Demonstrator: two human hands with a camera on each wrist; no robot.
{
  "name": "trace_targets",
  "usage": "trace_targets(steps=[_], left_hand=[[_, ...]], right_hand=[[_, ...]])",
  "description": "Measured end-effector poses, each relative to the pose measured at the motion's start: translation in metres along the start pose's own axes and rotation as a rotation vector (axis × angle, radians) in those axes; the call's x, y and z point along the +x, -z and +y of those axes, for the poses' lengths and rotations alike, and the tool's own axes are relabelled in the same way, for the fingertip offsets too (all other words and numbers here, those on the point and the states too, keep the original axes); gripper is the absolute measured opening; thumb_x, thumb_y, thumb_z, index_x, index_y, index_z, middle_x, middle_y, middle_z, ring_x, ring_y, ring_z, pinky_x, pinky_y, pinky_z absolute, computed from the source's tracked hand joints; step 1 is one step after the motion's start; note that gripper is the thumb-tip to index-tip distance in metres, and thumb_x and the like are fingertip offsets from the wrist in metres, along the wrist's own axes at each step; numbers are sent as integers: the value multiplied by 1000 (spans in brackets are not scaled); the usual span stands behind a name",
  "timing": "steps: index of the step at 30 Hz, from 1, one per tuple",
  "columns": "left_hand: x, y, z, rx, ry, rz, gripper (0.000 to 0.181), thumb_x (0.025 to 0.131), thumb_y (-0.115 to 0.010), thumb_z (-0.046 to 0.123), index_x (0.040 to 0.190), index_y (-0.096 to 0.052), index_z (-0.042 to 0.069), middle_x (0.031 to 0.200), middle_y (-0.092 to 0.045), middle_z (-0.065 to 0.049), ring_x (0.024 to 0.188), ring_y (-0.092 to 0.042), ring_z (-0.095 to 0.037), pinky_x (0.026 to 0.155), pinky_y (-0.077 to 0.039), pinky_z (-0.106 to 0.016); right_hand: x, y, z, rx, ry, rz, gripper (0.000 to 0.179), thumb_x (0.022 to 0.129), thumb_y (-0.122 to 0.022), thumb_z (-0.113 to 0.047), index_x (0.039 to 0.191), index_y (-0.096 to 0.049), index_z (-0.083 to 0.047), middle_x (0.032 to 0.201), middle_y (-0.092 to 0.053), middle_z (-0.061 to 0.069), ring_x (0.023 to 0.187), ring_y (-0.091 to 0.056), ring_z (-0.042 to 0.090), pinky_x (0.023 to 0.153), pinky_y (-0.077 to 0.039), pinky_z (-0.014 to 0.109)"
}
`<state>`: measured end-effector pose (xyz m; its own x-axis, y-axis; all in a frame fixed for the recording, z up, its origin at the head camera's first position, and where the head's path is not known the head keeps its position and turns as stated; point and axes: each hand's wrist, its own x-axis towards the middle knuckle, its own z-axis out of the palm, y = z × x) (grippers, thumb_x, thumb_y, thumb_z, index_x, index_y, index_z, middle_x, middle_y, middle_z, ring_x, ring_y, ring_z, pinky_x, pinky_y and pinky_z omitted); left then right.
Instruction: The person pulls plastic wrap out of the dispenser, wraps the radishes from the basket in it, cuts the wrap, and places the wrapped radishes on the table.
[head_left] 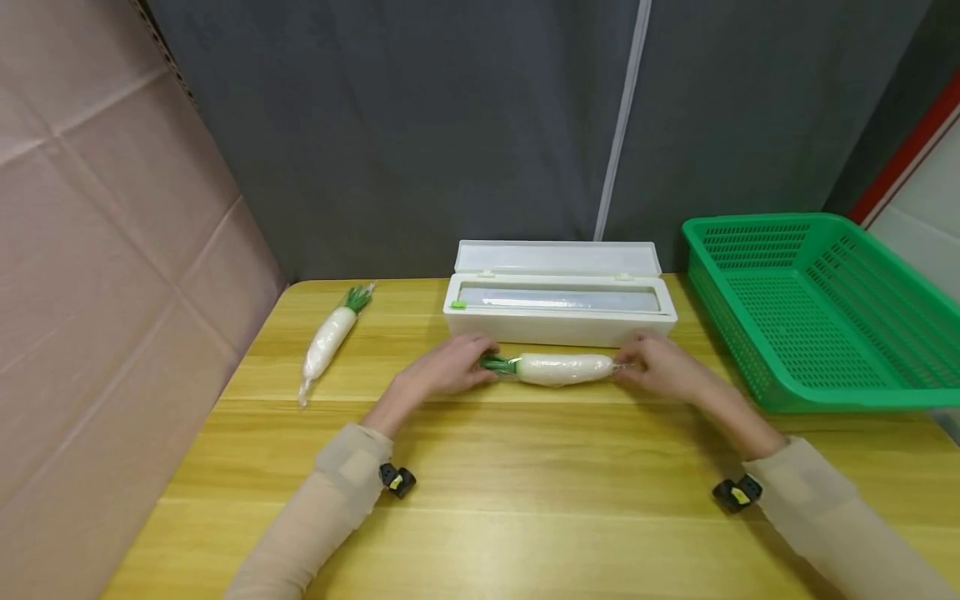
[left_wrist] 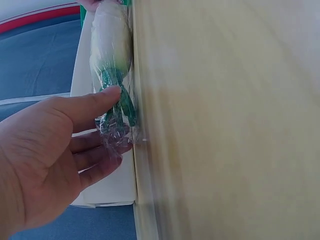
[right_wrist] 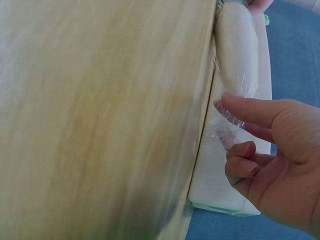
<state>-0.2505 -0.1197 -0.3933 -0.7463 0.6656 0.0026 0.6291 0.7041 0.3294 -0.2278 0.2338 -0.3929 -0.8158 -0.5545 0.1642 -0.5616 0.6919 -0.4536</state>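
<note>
A white radish (head_left: 566,368) wrapped in clear plastic film lies sideways just in front of a white film dispenser box (head_left: 562,332). At its leafy end, my left hand (head_left: 457,364) pinches the green stems (left_wrist: 114,82) and film between thumb and fingers. The right hand (head_left: 660,364) grips the gathered film tail (right_wrist: 226,134) at the other tip, thumb against forefinger. In the right wrist view the film looks bunched and twisted below the radish's bare tip. A second wrapped radish (head_left: 330,340) with green stems lies at the table's left, apart from both hands.
The dispenser's lid (head_left: 555,257) stands raised at the back, and a film roll (head_left: 558,298) shows inside. A green slotted basket (head_left: 787,398) stands at the right of the wooden table (head_left: 525,500). A grey curtain (head_left: 390,150) hangs behind the table's far edge.
</note>
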Motion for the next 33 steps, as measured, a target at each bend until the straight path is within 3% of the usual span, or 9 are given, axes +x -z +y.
trace_targets(steps=[8, 15, 18, 24, 29, 33], left_hand=[[-1, 2, -2, -47, 4, -27, 30, 93, -75, 25, 115, -64, 8, 99, -60, 2, 87, -54, -13, 79, -49, -32], [-6, 6, -6, -197, 19, -29, 32, 92, -76, 25, 115, -56, 13, 100, -62, 3, 90, -59, -12, 81, -51, -30], [-9, 9, -8, -267, -9, -19, 35, 93, -75, 24, 118, -54, 12, 100, -61, 1, 89, -59, -14, 79, -52, -32], [-10, 12, -11, -398, -56, 19, 40, 93, -75, 29, 124, -55, 12, 98, -62, 1, 84, -59, -14, 75, -53, -31], [-11, 13, -10, -497, -87, 59, 43, 94, -73, 27, 130, -56, 11, 98, -64, 1, 86, -61, -16, 77, -53, -32], [-11, 14, -7, -587, -102, 120, 39, 99, -67, 19, 135, -54, 10, 98, -64, -3, 85, -65, -27, 76, -55, -42]], right_hand=[[-2, 2, 0, 57, -24, -43, 6, 91, -75, -9, 88, -75, -5, 83, -71, -4, 78, -62, 11, 70, -52, 36], [-6, 10, -2, 116, -36, -19, 3, 94, -71, -5, 92, -73, -4, 80, -68, -3, 72, -58, 9, 62, -48, 27], [-8, 16, -5, 154, -50, -17, 4, 95, -69, -3, 96, -73, -3, 80, -70, 0, 70, -61, 12, 61, -48, 26], [-12, 27, -7, 200, -78, -11, 8, 96, -68, -5, 102, -71, -2, 83, -71, 3, 75, -66, 22, 64, -51, 27], [-16, 33, -7, 143, -98, 61, 10, 95, -70, -8, 105, -72, -5, 80, -69, -2, 73, -60, 18, 62, -47, 26], [-20, 38, -8, 136, -107, 128, 14, 97, -68, -10, 108, -74, -5, 82, -70, 1, 72, -57, 17, 62, -45, 25]])
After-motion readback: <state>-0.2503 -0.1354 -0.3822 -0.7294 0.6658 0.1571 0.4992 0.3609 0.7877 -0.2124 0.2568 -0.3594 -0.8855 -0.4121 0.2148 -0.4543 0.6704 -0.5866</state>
